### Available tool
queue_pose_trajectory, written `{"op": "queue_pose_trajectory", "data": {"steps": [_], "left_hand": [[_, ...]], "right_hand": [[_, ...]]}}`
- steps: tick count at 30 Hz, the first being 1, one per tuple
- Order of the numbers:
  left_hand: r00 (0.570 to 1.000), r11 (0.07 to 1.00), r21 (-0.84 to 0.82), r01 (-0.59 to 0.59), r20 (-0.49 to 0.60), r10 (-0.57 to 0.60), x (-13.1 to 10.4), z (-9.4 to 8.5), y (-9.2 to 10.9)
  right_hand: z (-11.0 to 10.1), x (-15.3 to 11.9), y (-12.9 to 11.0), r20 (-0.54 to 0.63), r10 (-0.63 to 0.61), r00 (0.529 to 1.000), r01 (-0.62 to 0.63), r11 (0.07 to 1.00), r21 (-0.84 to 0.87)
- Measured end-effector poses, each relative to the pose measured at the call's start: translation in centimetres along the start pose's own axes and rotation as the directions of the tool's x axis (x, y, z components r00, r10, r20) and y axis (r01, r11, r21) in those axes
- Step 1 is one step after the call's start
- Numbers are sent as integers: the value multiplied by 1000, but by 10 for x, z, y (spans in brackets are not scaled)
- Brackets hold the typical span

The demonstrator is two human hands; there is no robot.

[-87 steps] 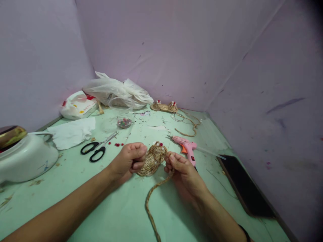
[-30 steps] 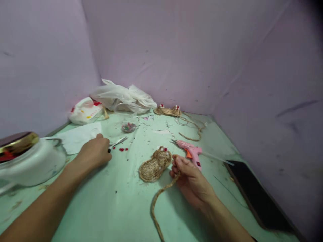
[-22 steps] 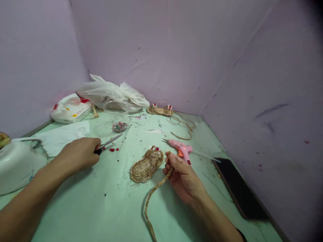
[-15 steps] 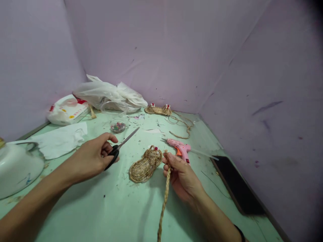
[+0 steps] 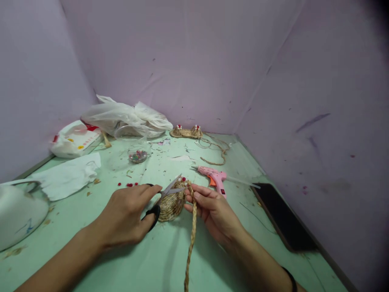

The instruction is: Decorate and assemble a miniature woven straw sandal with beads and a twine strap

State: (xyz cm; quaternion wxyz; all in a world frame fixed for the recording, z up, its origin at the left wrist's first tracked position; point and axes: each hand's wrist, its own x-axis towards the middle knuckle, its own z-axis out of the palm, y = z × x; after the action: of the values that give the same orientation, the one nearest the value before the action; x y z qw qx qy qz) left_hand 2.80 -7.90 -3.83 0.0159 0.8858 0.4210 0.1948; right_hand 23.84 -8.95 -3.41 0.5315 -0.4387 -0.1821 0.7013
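Note:
My left hand (image 5: 130, 213) grips black-handled scissors (image 5: 155, 210), fingers through the loops. The blades are spread and point at the upper end of a braided straw rope (image 5: 192, 227). My right hand (image 5: 209, 207) pinches that rope close to its top end, and the rest hangs down toward me. Beneath the scissors lies a coiled straw sole-shaped piece (image 5: 172, 207), with red and white beads at its far end; the blades and my right fingers partly cover it. Whether the blades touch the rope, I cannot tell.
A pink glue gun (image 5: 214, 176) lies beyond my right hand, beside a black phone (image 5: 284, 219). Farther back are a dish of colored pins (image 5: 137, 156), a finished-looking straw piece (image 5: 186, 132) and plastic bags (image 5: 127, 117). A white lamp-like object (image 5: 21, 219) stands left.
My left hand has moved right, bringing the scissors to the rope's end, and their blades have opened. Several red beads on the table have come into sight. My right hand still holds the rope.

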Motion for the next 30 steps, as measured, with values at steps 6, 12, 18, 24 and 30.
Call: {"op": "queue_pose_trajectory", "data": {"steps": [6, 12, 18, 24, 30], "left_hand": [[986, 964, 224, -144, -51, 159, -1, 10, -11], [979, 936, 319, -150, -86, 186, -1, 13, -14], [970, 922, 360, -145, -135, 205, -2, 14, -14], [964, 941, 301, -157, -159, 211, 0, 16, -15], [954, 925, 340, -168, -179, 239, 2, 13, -11]], "right_hand": [[-1, -2, -4, -24, -23, 999, 22, 999, -29], [-3, -2, -3, 6, -21, 1000, 21, 1000, -17], [-1, -4, -3, 8, -30, 1000, 31, 999, -40], [0, -5, -4, 1, -22, 1000, 22, 999, -47], [-1, -6, -1, 15, -50, 999, 51, 996, -76]]}}
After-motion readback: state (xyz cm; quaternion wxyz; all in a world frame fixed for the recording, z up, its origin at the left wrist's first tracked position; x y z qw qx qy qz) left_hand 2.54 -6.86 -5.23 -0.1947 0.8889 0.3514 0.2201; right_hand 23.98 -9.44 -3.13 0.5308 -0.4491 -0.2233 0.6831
